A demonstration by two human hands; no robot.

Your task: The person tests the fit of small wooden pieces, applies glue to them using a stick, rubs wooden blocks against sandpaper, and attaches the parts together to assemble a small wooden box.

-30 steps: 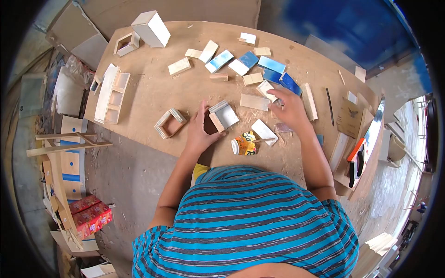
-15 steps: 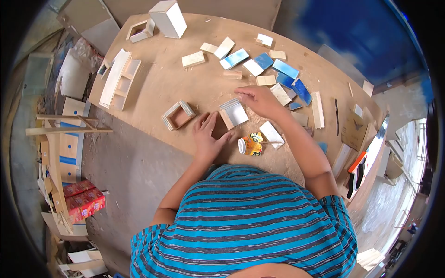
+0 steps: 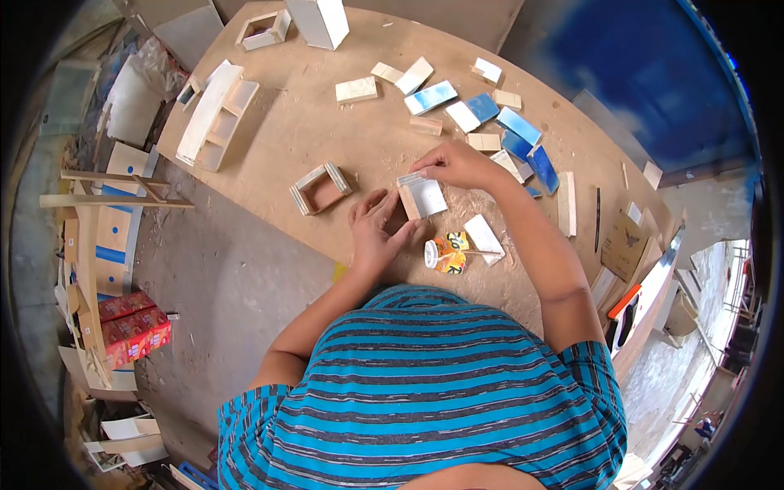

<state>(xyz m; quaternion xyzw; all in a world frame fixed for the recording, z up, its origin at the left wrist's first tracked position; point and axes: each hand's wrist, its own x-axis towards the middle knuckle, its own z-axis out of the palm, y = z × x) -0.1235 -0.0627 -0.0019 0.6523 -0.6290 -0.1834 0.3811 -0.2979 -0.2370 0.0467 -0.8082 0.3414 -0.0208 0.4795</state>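
A small wooden frame with a white inside (image 3: 427, 198) lies on the table in front of me. My left hand (image 3: 382, 230) is at its left side, fingers apart, with fingertips touching or very near its wall. From the upper right my right hand (image 3: 459, 166) reaches to the frame's top edge, thumb and fingertips pinched there; whatever is between them is too small to make out. Left of my hands rests another wooden frame (image 3: 322, 189). Just below the white one are a yellow labelled container (image 3: 447, 252) and a white piece (image 3: 485, 238) with a thin stick.
Wood blocks (image 3: 357, 90) and blue-painted pieces (image 3: 430, 97) lie scattered farther back. A divided wooden box (image 3: 214, 119) and a tall white box (image 3: 320, 23) stand at the left and back. On the right are an orange-handled saw (image 3: 625, 302) and a dark stick (image 3: 597, 219).
My right hand has left the blocks and moved left to the white-lined frame's top edge, its fingers now closed together. My left hand has shifted lower beside that frame. The view has shifted.
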